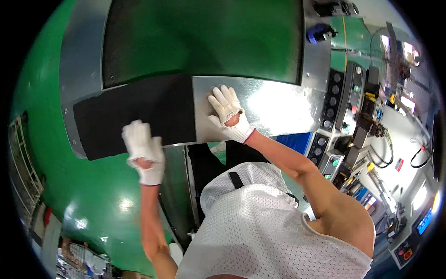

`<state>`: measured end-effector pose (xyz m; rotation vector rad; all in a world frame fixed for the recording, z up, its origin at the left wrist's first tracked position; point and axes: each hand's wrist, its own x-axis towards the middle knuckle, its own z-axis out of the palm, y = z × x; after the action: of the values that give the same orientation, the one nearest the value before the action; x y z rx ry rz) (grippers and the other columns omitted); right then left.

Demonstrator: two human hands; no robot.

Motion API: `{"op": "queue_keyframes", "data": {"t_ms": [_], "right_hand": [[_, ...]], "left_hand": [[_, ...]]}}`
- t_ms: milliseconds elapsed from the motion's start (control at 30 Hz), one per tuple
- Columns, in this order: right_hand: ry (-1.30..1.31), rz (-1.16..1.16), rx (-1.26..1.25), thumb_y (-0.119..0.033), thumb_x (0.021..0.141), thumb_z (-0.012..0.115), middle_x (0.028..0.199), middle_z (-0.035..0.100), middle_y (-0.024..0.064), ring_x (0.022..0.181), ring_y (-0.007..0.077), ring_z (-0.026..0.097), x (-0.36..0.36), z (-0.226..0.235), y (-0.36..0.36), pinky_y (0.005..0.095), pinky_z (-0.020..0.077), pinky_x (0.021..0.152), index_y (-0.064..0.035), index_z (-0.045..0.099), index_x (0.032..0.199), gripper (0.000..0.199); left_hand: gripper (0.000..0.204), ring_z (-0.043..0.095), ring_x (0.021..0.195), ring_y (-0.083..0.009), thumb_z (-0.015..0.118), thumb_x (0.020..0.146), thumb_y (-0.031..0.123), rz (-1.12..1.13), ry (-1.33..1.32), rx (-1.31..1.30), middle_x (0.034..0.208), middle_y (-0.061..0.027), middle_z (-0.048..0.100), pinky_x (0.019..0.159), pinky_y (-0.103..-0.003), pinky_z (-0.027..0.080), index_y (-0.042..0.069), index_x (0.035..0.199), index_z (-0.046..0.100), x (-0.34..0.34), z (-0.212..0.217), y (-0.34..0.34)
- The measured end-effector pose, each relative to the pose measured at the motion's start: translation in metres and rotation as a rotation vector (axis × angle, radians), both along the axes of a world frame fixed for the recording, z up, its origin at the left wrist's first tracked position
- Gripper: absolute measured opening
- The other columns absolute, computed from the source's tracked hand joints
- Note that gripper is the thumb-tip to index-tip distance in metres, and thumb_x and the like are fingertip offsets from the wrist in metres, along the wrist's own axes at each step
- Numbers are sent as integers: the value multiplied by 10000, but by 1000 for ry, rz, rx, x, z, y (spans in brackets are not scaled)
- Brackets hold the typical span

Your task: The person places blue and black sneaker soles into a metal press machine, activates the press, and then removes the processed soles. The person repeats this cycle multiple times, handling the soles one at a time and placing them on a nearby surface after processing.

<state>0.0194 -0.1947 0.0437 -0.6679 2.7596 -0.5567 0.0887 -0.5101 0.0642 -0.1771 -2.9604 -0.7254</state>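
Observation:
A black sheet lies flat over the left part of a shiny metal ledge, its left edge somewhat uneven. My left hand, in a white knit glove, is over the sheet's near edge with its fingers stretched out. It is slightly blurred, and I cannot tell whether it touches the sheet. To the right of the sheet, my right hand rests on the bare metal, fingers spread and nothing in them. Its glove is also white, with a gap that bares skin near the wrist.
Beyond the ledge, a metal frame surrounds a green area. Panels with round dials and buttons stand on the right, near a blue-and-black fitting. A metal rack stands at far left on the green floor.

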Motion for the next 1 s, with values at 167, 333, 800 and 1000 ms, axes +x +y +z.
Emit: {"op": "queue_keyframes", "data": {"t_ms": [167,333,800,1000], "right_hand": [[117,-8,6,-382,831,767,1357,573,178,1325,378,518,2,0,58,541,378,1171,-18,622,1284,599],[229,-76,-87,-503,939,616,1548,553,155,1513,351,426,10,-40,142,568,247,1298,-66,609,1421,651],[264,-793,453,-485,1051,489,1671,438,189,1564,372,375,74,-53,467,553,171,1325,-84,480,1600,680],[275,-969,530,-451,1036,480,1699,395,186,1586,372,329,129,-76,463,553,142,1325,-89,434,1630,697]], "left_hand": [[656,414,1490,-515,757,882,194,-307,-167,31,1581,-279,493,1267,-631,275,-70,1451,566,-23,-25,167],[801,368,1481,-536,758,871,341,-299,-225,-304,1587,-319,427,1240,-695,216,-72,1502,489,-48,-39,245],[678,456,1408,-455,656,898,393,-1021,158,-67,1484,-262,540,1211,-672,266,-26,1426,578,-74,-76,612],[671,438,1463,-469,582,935,385,-1133,255,-170,1535,-273,523,1236,-673,247,-11,1477,561,-41,-90,633]]}}
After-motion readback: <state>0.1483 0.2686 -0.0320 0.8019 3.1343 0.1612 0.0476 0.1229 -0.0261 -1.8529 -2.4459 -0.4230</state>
